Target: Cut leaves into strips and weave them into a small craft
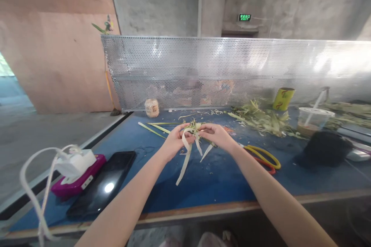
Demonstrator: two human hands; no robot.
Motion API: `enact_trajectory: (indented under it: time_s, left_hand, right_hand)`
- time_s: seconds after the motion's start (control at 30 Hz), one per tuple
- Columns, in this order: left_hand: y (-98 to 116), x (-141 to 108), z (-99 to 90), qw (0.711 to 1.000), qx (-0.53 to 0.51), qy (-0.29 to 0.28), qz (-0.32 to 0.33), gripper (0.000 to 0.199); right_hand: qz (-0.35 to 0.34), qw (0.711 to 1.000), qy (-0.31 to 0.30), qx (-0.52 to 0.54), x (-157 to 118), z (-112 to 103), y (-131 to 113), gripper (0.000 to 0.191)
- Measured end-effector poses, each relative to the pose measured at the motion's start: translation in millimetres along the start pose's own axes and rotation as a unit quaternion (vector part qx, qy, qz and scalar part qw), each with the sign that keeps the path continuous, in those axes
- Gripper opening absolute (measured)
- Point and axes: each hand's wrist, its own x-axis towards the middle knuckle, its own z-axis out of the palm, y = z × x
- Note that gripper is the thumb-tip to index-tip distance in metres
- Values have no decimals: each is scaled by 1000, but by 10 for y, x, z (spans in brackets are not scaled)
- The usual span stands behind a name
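Note:
Both hands meet over the middle of the blue table. My left hand is closed on the left side of a small green plant bunch, its fingers bent round it. My right hand pinches the same bunch from the right. A pale flat strip loops over by the left fingers and hangs down toward the table. Shorter pale strip ends dangle beneath the hands. Green stalks lie on the table just beyond the left hand. The fingertips partly hide the bunch.
Scissors with yellow and red handles lie right of my right forearm. Farther right are dried leaves, a yellow-green can, a plastic cup and a black object. A phone and purple power strip lie left.

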Motion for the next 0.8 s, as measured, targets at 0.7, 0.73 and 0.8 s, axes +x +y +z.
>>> enact_trajectory:
  time_s: [0.7, 0.73, 0.8]
  left_hand:
    - [-79, -3, 38, 982, 141, 67, 105, 88]
    - [-77, -4, 41, 982, 148, 68, 98, 87]
    - [-63, -3, 50, 981, 159, 66, 85, 84]
  right_hand:
    - [-165, 892, 65, -415, -43, 48, -19, 21]
    - [-172, 883, 59, -433, -52, 51, -28, 22]
    - [-187, 879, 41, -437, -67, 63, -43, 21]
